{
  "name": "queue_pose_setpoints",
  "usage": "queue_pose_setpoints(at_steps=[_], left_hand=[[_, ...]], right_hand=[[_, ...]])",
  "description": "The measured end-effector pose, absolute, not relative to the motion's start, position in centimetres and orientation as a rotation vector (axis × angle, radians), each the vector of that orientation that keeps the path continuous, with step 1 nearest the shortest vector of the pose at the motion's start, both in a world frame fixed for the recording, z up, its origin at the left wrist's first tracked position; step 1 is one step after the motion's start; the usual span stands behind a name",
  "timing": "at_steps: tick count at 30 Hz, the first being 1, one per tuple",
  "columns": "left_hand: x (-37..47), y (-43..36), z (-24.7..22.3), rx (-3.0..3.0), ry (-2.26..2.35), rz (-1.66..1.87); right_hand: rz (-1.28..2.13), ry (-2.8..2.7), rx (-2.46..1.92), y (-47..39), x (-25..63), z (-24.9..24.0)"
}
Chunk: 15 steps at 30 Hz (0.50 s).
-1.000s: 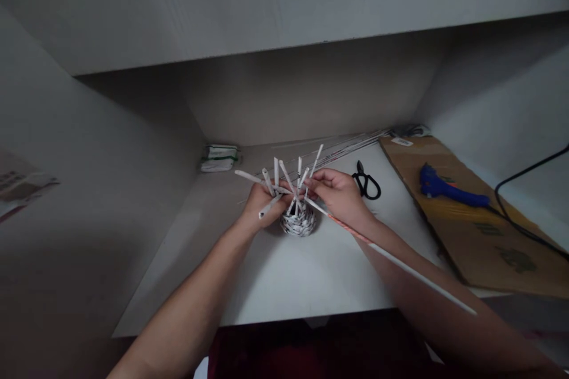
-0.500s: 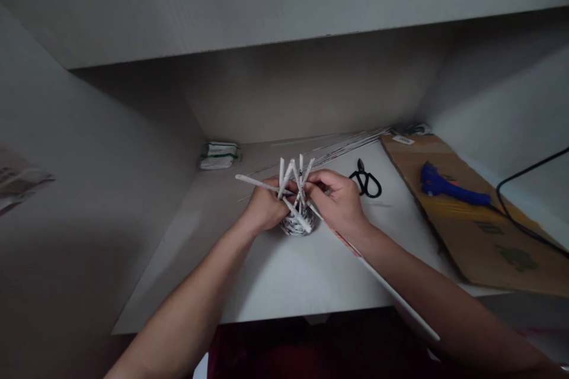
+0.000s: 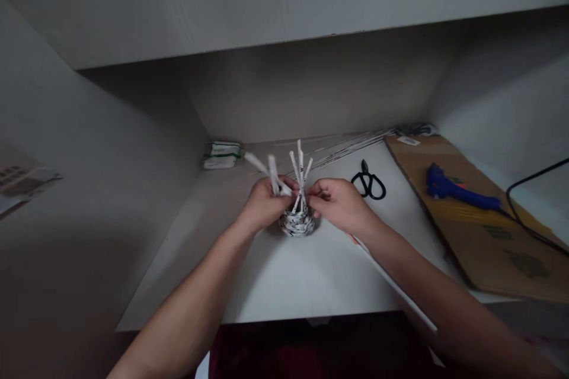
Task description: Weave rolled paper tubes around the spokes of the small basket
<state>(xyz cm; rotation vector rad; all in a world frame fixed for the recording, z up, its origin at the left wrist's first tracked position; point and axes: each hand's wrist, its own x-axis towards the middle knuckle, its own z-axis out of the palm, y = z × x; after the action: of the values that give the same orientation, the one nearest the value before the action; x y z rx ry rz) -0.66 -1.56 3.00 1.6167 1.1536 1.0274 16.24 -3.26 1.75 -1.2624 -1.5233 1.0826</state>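
Observation:
A small round basket (image 3: 297, 226) woven from rolled newspaper tubes stands on the white surface, several upright paper stakes (image 3: 301, 169) sticking out of its top. My left hand (image 3: 265, 202) is closed at its left rim, with two blurred paper stakes rising from beside the thumb. On the right side, my right hand (image 3: 338, 201) pinches at the base of the stakes. A long paper tube (image 3: 400, 290) with a red patch runs from under that hand along my right forearm towards the front edge. The fingertips of both hands are partly hidden behind the stakes.
Black-handled scissors (image 3: 368, 182) lie right of the basket. A blue glue gun (image 3: 460, 189) with a black cord rests on a cardboard sheet (image 3: 489, 260). Loose paper tubes (image 3: 347, 149) lie at the back, a white packet (image 3: 222, 155) back left. A white panel (image 3: 284, 6) overhangs the surface.
The stakes at the left have been pulled leftward by my left hand, while others stand closer together. The tube at my right hand now lies lower, mostly behind the wrist. The view shifted slightly.

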Motion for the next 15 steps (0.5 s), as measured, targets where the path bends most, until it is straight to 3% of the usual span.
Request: queue_pose_setpoints(at_steps=[3,10,15], left_hand=[[-1.6,-1.4,3.6,1.504,1.081,0.995],[-5.3,-1.2,5.6,1.613,0.659,0.552],[-5.4,-0.8,5.0,1.659,0.682,0.651]], right_hand=[[1.079,-1.498,-1.262,-3.1,16.3,1.7],[1.103,-1.542,-1.183,-2.4,16.7,1.5],[1.080,-1.632,-1.133,-2.5,16.7,1.3]])
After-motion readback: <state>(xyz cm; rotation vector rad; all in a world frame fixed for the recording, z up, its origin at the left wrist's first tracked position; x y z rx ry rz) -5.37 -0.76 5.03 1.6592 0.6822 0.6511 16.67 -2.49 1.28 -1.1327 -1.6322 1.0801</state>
